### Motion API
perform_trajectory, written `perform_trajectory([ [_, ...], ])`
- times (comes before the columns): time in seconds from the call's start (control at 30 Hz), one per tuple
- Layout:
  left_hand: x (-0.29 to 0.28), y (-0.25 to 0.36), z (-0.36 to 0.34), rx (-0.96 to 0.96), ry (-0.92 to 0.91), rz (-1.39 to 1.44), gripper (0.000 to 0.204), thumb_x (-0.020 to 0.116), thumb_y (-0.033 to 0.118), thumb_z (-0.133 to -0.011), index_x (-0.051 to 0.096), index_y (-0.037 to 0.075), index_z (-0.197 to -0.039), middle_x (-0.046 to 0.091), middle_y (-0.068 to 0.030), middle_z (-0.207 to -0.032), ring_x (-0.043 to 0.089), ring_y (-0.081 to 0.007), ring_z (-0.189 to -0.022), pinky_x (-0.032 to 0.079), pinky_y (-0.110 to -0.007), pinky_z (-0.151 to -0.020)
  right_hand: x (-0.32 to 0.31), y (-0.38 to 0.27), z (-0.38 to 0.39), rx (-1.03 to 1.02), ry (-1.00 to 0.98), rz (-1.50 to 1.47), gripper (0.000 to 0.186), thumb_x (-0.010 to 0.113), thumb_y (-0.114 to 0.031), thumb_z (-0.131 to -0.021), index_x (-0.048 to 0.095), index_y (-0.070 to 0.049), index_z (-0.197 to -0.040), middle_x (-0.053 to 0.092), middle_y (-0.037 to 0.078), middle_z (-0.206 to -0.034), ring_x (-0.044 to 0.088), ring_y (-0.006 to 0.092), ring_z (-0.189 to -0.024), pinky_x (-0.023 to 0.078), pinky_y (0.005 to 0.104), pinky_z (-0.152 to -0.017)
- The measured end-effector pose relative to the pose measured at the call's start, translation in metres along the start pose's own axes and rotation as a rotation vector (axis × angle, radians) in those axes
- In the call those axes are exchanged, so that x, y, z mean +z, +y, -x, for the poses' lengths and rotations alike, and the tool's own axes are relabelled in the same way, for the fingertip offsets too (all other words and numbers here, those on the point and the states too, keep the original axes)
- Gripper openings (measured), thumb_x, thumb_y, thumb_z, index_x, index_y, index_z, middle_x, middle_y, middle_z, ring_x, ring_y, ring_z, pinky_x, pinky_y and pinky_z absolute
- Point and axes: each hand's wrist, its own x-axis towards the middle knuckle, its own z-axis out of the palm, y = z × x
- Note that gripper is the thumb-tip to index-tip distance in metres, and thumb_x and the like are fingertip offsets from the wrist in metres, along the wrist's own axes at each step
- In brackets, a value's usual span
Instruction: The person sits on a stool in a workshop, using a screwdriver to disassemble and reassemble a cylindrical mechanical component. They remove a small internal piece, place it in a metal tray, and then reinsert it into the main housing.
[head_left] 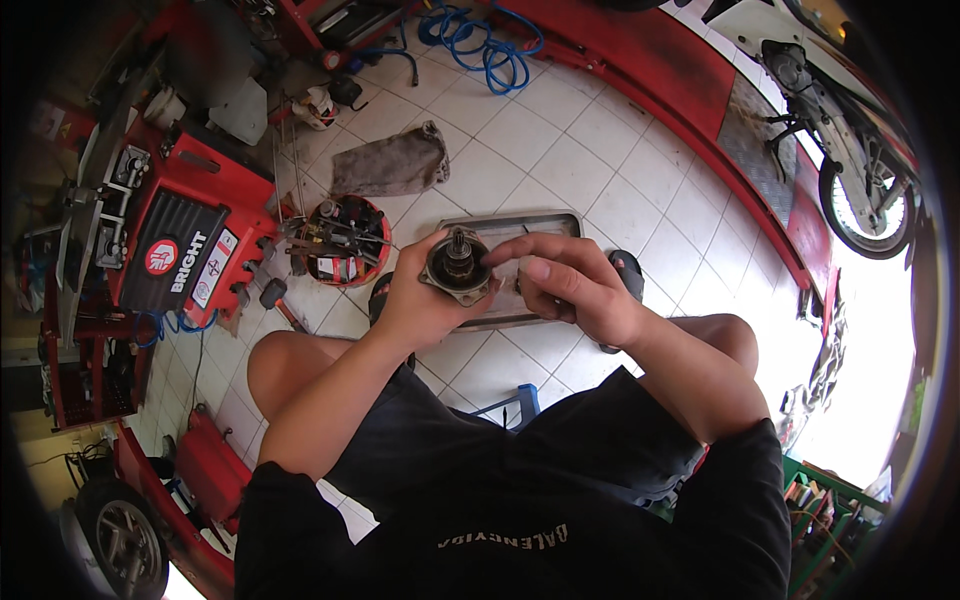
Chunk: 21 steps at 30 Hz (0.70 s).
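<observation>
My left hand (425, 300) is wrapped around a round metal housing (442, 277) with a flange and a dark, greasy shaft (459, 258) standing up in its middle. My right hand (560, 285) is just to the right, its index finger reaching to the housing's rim and its thumb over the curled lower fingers. I cannot make out what, if anything, those fingers hold. Below both hands, a metal tray (510, 222) lies on the tiled floor between my feet.
Around me are a red bucket of tools (340, 265), a mallet (280, 300), a grimy rag (385, 160), a red machine (190, 220), a coiled blue hose (480, 45), a motorbike (840, 160) by a red lift (700, 90), a loose wheel (120, 535) and a blue stool (525, 400).
</observation>
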Motion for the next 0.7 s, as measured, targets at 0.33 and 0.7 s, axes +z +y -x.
perform_trajectory([
  [0.33,0.0046,0.0065,0.0024,-0.074,-0.023,0.132,0.031,0.084,0.001,-0.077,0.065,0.005,-0.101,0.073,-0.0025,-0.089,0.071,-0.0111,-0.086,0.056,-0.028,-0.081,0.0055,-0.0034,0.0019,0.064,-0.011,0.027,0.065,0.052,-0.042,-0.108,0.04,0.003,-0.153,0.058,0.003,-0.071,0.048,0.008,-0.061,0.037,0.0247,-0.056],
  [0.7,0.0095,0.0083,0.0025,-0.083,-0.019,0.083,0.031,0.083,0.003,-0.076,0.065,0.005,-0.101,0.073,-0.002,-0.089,0.07,-0.0109,-0.084,0.056,-0.028,-0.079,0.0053,-0.0012,0.0029,0.075,-0.001,0.019,0.067,0.053,-0.045,-0.108,0.039,0.001,-0.155,0.06,0.003,-0.072,0.049,0.0074,-0.063,0.037,0.0242,-0.057],
])
